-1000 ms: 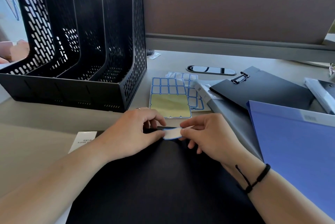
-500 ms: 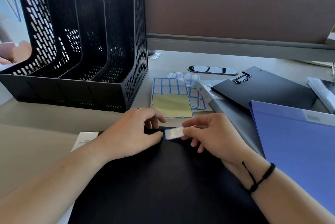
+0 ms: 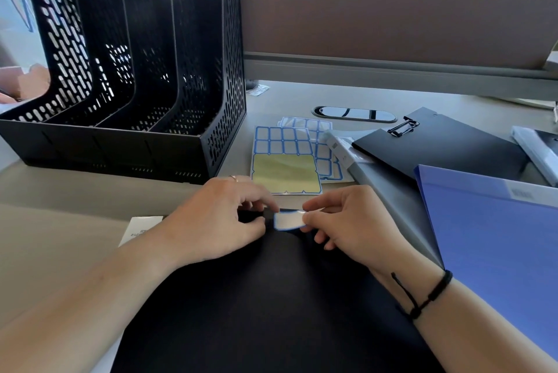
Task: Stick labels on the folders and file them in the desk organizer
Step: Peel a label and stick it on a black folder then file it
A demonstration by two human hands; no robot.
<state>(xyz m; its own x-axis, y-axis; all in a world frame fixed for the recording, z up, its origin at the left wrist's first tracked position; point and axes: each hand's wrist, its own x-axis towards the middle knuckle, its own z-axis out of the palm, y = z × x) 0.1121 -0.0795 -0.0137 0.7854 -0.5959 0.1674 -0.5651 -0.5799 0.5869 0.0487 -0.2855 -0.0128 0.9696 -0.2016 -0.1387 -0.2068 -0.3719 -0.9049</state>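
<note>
A black folder (image 3: 271,306) lies flat in front of me. At its far edge a small white label with a blue border (image 3: 288,220) is pinched at its right end by my right hand (image 3: 347,227). My left hand (image 3: 217,218) rests on the folder just left of the label, its fingertips curled at the label's left edge. The black mesh desk organizer (image 3: 145,143) stands at the back left, its slots holding nothing. A label sheet (image 3: 283,158) with its lower part peeled to yellow backing lies beyond my hands.
A blue folder (image 3: 495,246) lies at the right over a grey folder (image 3: 389,194). Behind them sits a black clipboard folder (image 3: 444,146). A second label sheet (image 3: 323,152), a paper slip (image 3: 140,227) and an oval cable grommet (image 3: 354,114) are on the desk. A brown partition closes the back.
The label has flattened and come down onto the folder's far edge. My left thumb has eased off it and now sits just to its left. My right hand still pinches it.
</note>
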